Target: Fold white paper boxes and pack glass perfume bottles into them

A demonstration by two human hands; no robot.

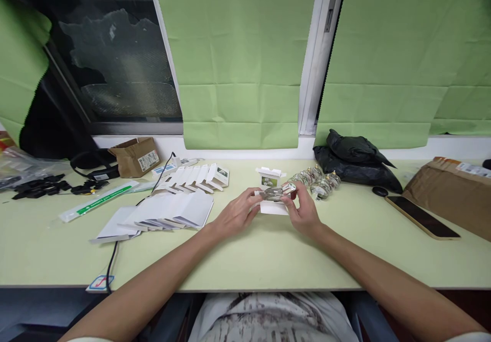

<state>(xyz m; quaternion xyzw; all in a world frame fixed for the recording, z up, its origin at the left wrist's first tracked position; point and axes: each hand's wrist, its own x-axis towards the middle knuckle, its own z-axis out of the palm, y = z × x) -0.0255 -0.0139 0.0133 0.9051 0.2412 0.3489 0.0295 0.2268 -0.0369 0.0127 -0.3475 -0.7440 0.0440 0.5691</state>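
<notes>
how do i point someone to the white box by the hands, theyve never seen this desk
Start at the pale green table and look below the middle green curtain. Between the left hand and right hand is the white box, partly hidden. Unlike the row of white boxes to the left, it sits alone, flaps spread at its far end.

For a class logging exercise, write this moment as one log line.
left hand: at shiny item | right hand: holding shiny item | beneath: white box | right side: phone
</notes>
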